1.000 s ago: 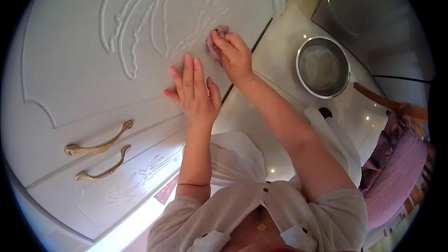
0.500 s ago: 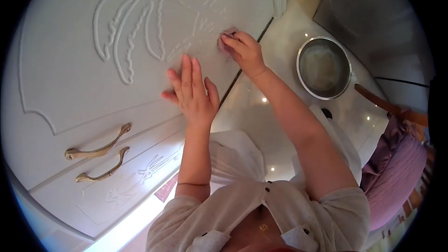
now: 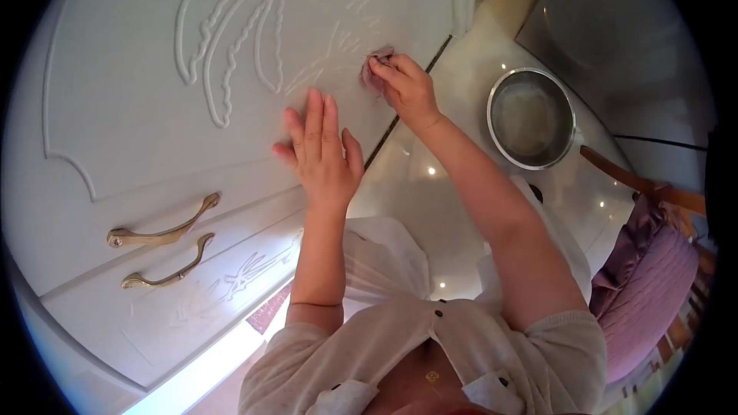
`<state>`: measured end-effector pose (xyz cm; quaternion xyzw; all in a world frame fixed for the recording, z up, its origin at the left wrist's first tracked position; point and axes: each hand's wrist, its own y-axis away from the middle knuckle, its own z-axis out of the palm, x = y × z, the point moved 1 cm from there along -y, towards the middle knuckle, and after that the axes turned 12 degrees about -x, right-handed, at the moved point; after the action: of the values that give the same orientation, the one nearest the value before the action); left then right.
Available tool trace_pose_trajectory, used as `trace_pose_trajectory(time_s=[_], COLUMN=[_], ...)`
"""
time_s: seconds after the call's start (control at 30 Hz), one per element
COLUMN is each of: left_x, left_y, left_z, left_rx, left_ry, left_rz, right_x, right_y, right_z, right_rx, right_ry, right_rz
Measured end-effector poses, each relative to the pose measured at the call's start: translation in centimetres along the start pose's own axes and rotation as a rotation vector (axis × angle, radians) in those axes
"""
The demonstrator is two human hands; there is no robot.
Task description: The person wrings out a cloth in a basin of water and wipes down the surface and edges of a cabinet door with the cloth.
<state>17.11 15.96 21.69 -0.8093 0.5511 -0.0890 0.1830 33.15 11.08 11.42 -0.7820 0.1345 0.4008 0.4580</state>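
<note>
Bare floor [image 3: 453, 177] leaves a passage between the cabinet door [image 3: 146, 131] and metal basin [image 3: 531, 117]; the wooden chair [image 3: 615, 169] blocks beyond.

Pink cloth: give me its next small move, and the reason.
I'd draw the pink cloth inward over the nearby raised lines of the white panel. The right hand pinches it bunched near the panel's edge, so inward looks like the roomier direction, and the left hand, spread on the panel, seems to offer steady support.
</note>
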Motion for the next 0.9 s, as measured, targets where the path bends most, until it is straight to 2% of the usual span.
trace_pose_trajectory(time_s=[0.13, 0.17, 0.2, 0.23, 0.3, 0.33, 0.43, 0.5, 0.53, 0.6, 0.63, 0.67, 0.7, 0.73, 0.8, 0.83, 0.9], left_x=[-0.1, 0.3, 1.1, 1.8, 3.2, 3.4, 2.7, 1.8, 1.6, 1.8, 1.9, 2.0, 2.1, 2.3, 2.6, 2.7, 2.6], left_y=[0.3, 0.2, -0.2, -0.6, -1.9, -2.4, -2.8, -2.7, -2.6, -2.0, -1.8, -1.4, -0.9, -0.6, -0.6, -0.5, -0.9], left_z=[-0.7, -0.7, -0.4, -0.2, -0.2, -0.1, 0.3, 0.5, 0.7, 0.9, 1.1, 1.3, 1.7, 2.1, 2.7, 2.9, 2.6], left_rx=[0.038, 0.043, 0.011, -0.019, -0.057, -0.102, -0.060, -0.065, -0.065, -0.028, 0.011, 0.015, -0.010, -0.032, -0.045, -0.070, -0.076], left_ry=[0.086, 0.090, 0.240, 0.388, 0.499, 0.605, 0.592, 0.616, 0.646, 0.750, 0.853, 0.853, 0.925, 0.996, 1.094, 1.191, 1.218], left_rz=[0.103, 0.101, 0.113, 0.126, 0.097, 0.064, -0.058, -0.051, -0.041, -0.099, -0.149, -0.151, -0.241, -0.331, -0.413, -0.494, -0.493], right_x=[-0.3, -0.3, -0.8, -2.0, -4.2, -4.6, -4.9, -5.0, -5.2, -5.5, -4.9, -4.1, -3.3, -3.1, -3.8, -4.5, -5.7], right_y=[-1.8, -2.9, -3.9, -5.0, -6.1, -6.0, -5.5, -5.3, -5.4, -5.5, -5.2, -4.7, -4.3, -3.3, -1.1, -0.3, 0.2], right_z=[-2.6, -3.5, -4.4, -5.5, -6.9, -6.8, -5.8, -5.9, -6.4, -8.0, -8.4, -8.6, -8.5, -8.1, -7.5, -6.9, -5.4], right_rx=[-0.094, -0.250, -0.405, -0.405, -0.804, -0.806, -0.895, -0.912, -0.916, -1.107, -1.110, -1.156, -1.199, -1.204, -0.831, -0.839, -0.568], right_ry=[-0.185, -0.414, -0.642, -0.635, -0.661, -0.658, -0.811, -1.017, -1.019, -0.613, -0.609, -0.478, -0.348, -0.344, -0.498, -0.498, -0.959], right_rz=[0.089, 0.307, 0.528, 0.523, 0.616, 0.612, 0.589, 0.646, 0.647, 0.715, 0.713, 0.670, 0.624, 0.620, 0.323, 0.319, 0.583])
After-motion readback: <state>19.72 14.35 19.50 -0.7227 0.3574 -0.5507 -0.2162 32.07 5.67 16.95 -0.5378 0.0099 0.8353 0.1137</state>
